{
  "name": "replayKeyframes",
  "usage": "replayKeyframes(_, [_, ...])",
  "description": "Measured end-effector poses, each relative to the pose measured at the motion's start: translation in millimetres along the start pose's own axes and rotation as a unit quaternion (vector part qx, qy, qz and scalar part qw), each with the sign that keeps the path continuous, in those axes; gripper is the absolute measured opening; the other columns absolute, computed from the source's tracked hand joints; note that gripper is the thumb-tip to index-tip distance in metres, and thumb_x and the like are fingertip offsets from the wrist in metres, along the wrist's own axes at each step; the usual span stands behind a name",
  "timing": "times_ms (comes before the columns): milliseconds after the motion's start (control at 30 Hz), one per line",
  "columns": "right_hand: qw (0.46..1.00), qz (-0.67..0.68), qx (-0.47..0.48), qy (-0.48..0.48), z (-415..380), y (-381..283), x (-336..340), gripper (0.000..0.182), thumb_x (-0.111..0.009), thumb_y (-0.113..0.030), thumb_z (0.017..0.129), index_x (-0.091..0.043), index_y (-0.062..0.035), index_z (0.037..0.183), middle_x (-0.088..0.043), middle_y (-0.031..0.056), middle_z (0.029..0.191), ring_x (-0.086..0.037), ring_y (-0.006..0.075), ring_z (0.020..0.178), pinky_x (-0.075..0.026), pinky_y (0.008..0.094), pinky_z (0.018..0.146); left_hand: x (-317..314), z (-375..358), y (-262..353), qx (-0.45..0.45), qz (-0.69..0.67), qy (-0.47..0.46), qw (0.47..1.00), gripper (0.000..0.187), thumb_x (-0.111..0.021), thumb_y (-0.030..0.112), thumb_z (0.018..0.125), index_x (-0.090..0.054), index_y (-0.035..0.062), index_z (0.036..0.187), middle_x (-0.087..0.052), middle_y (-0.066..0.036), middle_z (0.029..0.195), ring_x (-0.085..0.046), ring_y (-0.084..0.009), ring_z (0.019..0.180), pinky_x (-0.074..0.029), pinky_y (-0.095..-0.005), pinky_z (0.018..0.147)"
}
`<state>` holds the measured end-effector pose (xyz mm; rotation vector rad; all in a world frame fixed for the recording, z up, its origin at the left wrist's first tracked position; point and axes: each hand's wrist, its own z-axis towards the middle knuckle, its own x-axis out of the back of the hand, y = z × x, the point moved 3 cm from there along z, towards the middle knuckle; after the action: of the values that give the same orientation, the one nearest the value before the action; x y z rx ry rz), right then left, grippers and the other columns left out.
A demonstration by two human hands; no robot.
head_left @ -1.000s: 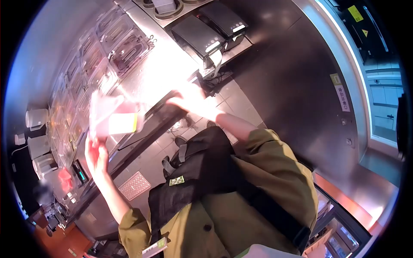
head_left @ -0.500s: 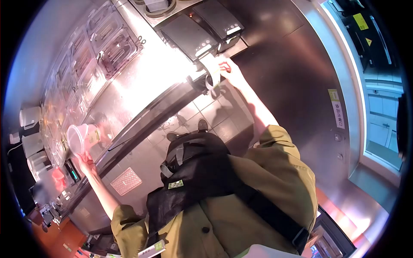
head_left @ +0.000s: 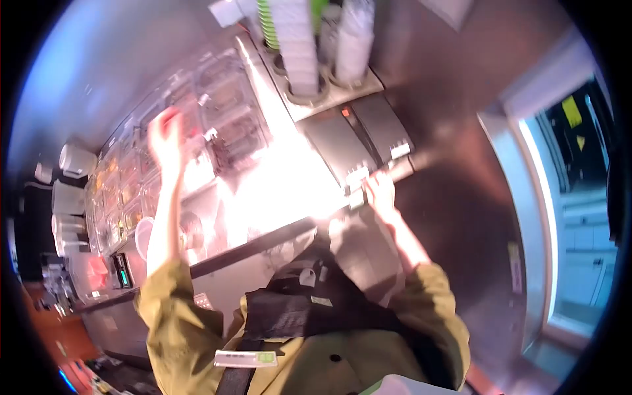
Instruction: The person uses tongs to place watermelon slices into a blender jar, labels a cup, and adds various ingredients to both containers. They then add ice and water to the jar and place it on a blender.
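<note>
My left hand point(head_left: 166, 135), smeared by motion, is raised over the clear lidded food containers point(head_left: 227, 92); its fingers cannot be made out. A clear plastic tub point(head_left: 143, 237) stands on the counter, partly hidden behind my left forearm. At the front of two dark label printers point(head_left: 329, 150), my right hand point(head_left: 380, 191) has its fingers bent at a pale paper label point(head_left: 356, 199) below the printer's slot. It appears to pinch the label's edge, though blur softens the contact.
Stacked cups point(head_left: 296, 52) stand in holders behind the printers. White jugs point(head_left: 69, 197) line the far left, near a small scale with a lit display point(head_left: 122, 270). The counter's front edge point(head_left: 263, 240) runs before me. A lit opening point(head_left: 536, 217) is on the right.
My left hand has let go of the plastic tub and moved up over the food containers. My right hand stays by the printers, and the dangling label strip looks shorter. The view has shifted.
</note>
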<state>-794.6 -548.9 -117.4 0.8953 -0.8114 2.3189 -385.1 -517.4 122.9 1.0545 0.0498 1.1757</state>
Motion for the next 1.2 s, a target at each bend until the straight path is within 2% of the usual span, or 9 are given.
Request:
replayKeyframes(133, [0.999,0.004,-0.031,-0.030,-0.3,-0.7,-3.5,0.010,-0.061,-0.008,0.068,-0.052,-0.0047,0.071,-0.047,0.0097,0.075,-0.048,0.0277,0.070,-0.038,0.0369,0.061,-175.5,97.8,-45.3,-0.093,-0.012,-0.157,0.983,0.020,-0.055,0.016,0.077,-0.059,0.0041,0.093,-0.062,-0.011,0.082,-0.060,-0.0201,0.078,-0.046,-0.0290,0.069])
replayKeyframes(267, [0.992,0.048,0.037,-0.115,31.9,-27.1,30.7,0.015,-0.062,-0.006,0.063,-0.050,-0.0041,0.070,-0.052,0.0087,0.080,-0.050,0.0263,0.069,-0.040,0.0361,0.060,-308.4,131.9,-76.0,-0.085,0.058,-0.296,0.950,0.031,-0.057,0.023,0.072,-0.057,0.0058,0.098,-0.058,-0.017,0.095,-0.056,-0.0314,0.088,-0.045,-0.0361,0.076])
replayKeyframes(467, [0.983,0.055,0.049,-0.166,44.4,-13.6,28.8,0.008,-0.054,-0.007,0.064,-0.051,-0.0053,0.071,-0.051,0.0097,0.073,-0.049,0.0275,0.065,-0.039,0.0373,0.059,-413.5,149.1,-119.3,-0.173,0.148,-0.374,0.899,0.056,-0.049,0.015,0.070,-0.036,0.0028,0.123,-0.044,-0.021,0.119,-0.043,-0.0333,0.110,-0.036,-0.0386,0.092])
replayKeyframes(500, [0.917,0.038,-0.066,-0.390,41.0,-2.0,20.3,0.008,-0.050,-0.010,0.067,-0.053,-0.0048,0.073,-0.050,0.0103,0.074,-0.048,0.0282,0.065,-0.038,0.0388,0.058,-413.1,148.4,-122.2,-0.184,0.155,-0.385,0.891,0.056,-0.049,0.017,0.070,-0.037,0.0032,0.122,-0.044,-0.021,0.119,-0.043,-0.0327,0.110,-0.036,-0.0383,0.092])
replayKeyframes(533, [0.967,0.072,-0.023,-0.243,24.8,3.6,17.7,0.012,-0.047,-0.013,0.069,-0.054,-0.0046,0.074,-0.050,0.0109,0.073,-0.047,0.0287,0.064,-0.037,0.0403,0.057,-416.2,149.3,-126.7,-0.197,0.162,-0.395,0.883,0.056,-0.050,0.018,0.070,-0.037,0.0036,0.122,-0.045,-0.020,0.119,-0.044,-0.0321,0.110,-0.036,-0.0380,0.092])
replayKeyframes(600, [0.978,0.025,0.015,-0.206,41.0,-3.9,25.7,0.008,-0.059,-0.009,0.069,-0.056,-0.0026,0.073,-0.049,0.0071,0.074,-0.048,0.0225,0.069,-0.038,0.0324,0.060,-414.8,139.3,-126.9,-0.204,0.168,-0.417,0.870,0.056,-0.050,0.021,0.071,-0.038,0.0043,0.122,-0.045,-0.020,0.118,-0.044,-0.0310,0.109,-0.037,-0.0375,0.091])
replayKeyframes(867, [0.972,0.046,-0.086,-0.213,12.1,-0.5,16.9,0.013,-0.064,-0.009,0.067,-0.059,-0.0053,0.078,-0.052,0.0070,0.080,-0.050,0.0228,0.071,-0.041,0.0322,0.060,-380.0,203.7,-101.0,-0.195,0.185,-0.378,0.886,0.056,-0.053,0.032,0.072,-0.042,0.0073,0.122,-0.048,-0.017,0.117,-0.048,-0.0263,0.105,-0.038,-0.0353,0.090])
replayKeyframes(967, [0.987,0.008,-0.080,-0.141,9.5,-3.4,16.8,0.013,-0.065,-0.012,0.068,-0.058,-0.0048,0.076,-0.053,0.0064,0.075,-0.051,0.0234,0.066,-0.042,0.0329,0.055,-362.3,222.9,-91.7,-0.169,0.176,-0.362,0.899,0.057,-0.054,0.036,0.073,-0.043,0.0084,0.122,-0.049,-0.016,0.117,-0.049,-0.0246,0.104,-0.039,-0.0344,0.089])
replayKeyframes(1200, [0.860,0.149,-0.484,-0.066,-11.8,-32.8,-13.4,0.021,-0.067,-0.020,0.072,-0.055,-0.0033,0.072,-0.056,0.0087,0.067,-0.054,0.0190,0.056,-0.044,0.0291,0.052,-295.9,262.1,-91.7,-0.018,0.093,-0.267,0.959,0.059,-0.056,0.045,0.074,-0.047,0.0111,0.121,-0.052,-0.013,0.116,-0.052,-0.0205,0.101,-0.040,-0.0325,0.087])
